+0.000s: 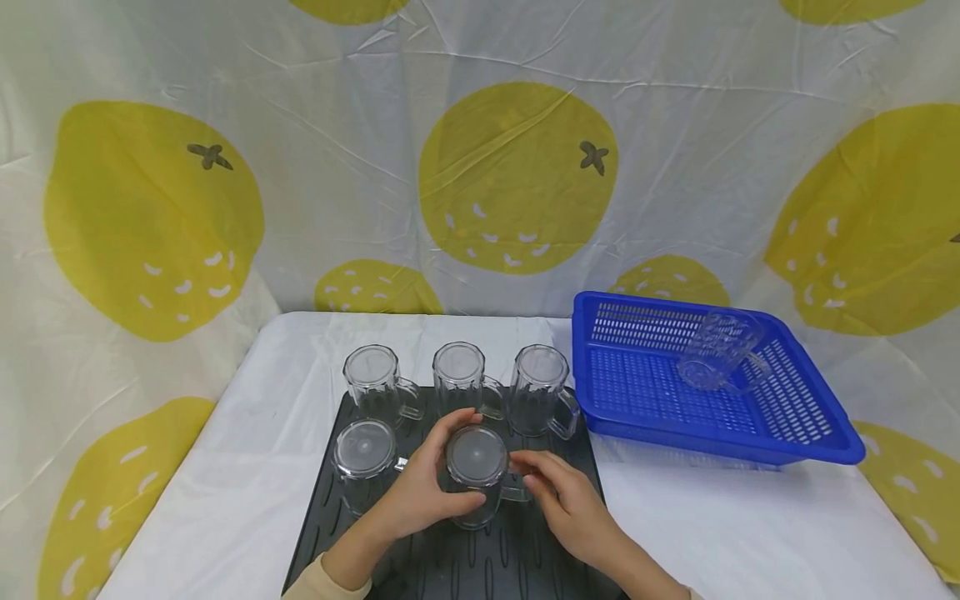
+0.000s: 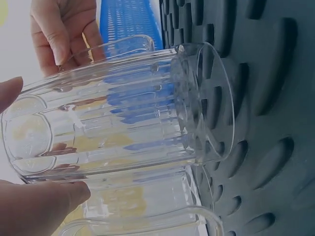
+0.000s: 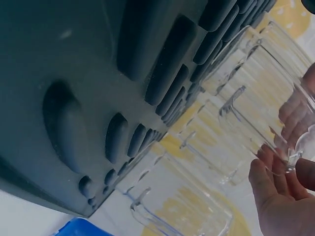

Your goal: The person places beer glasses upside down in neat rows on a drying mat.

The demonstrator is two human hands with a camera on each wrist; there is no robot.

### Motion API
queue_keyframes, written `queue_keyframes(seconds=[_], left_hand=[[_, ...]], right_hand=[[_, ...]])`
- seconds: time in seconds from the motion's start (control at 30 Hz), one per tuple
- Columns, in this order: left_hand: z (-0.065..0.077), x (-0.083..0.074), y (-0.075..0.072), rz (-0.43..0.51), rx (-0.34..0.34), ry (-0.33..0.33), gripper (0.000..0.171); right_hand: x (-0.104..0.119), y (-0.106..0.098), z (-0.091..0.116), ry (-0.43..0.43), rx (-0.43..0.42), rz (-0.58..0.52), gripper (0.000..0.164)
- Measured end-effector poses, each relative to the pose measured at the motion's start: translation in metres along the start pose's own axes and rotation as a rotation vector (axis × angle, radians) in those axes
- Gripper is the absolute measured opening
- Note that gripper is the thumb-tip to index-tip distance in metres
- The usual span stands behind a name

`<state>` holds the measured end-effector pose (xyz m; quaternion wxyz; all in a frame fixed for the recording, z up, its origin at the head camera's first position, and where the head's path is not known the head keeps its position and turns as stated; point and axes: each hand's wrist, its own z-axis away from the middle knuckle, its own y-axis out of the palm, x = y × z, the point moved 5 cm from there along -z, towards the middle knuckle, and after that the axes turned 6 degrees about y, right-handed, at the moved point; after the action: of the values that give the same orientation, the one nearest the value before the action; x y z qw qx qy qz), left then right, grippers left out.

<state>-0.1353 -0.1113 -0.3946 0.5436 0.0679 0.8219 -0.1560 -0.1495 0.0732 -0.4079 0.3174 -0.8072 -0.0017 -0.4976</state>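
Note:
An upside-down clear glass mug [image 1: 477, 467] stands at the drying mat [image 1: 442, 567], its handle pointing right. My left hand [image 1: 423, 492] grips it near its base, thumb on the near side and fingers on the far side. With thumb and fingers, my right hand [image 1: 566, 504] pinches the upper end of the handle [image 3: 292, 161]. In the left wrist view the mug's rim [image 2: 216, 103] is at the ridged mat; whether it fully touches I cannot tell. Just left of it is another upturned mug [image 1: 365, 467].
Behind are three more upturned mugs: left [image 1: 372, 383], middle [image 1: 459, 379] and right [image 1: 538, 390]. A blue plastic basket [image 1: 720, 446] at the right holds a mug on its side [image 1: 716, 350]. White cloth [image 1: 217, 483] covers the table, and a lemon-print curtain [image 1: 360, 167] hangs behind.

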Motion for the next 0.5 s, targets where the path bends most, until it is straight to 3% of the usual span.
queue_keyframes(seconds=[0.27,0.5], left_hand=[[-0.002,-0.006,-0.004,-0.004,-0.013,0.041,0.084],[-0.003,-0.018,-0.007,-0.008,-0.024,0.105,0.080]], right_hand=[[0.001,0.001,0.001,0.040,0.041,-0.005,0.035],[0.000,-0.007,0.002,0.018,-0.019,0.053,0.038]])
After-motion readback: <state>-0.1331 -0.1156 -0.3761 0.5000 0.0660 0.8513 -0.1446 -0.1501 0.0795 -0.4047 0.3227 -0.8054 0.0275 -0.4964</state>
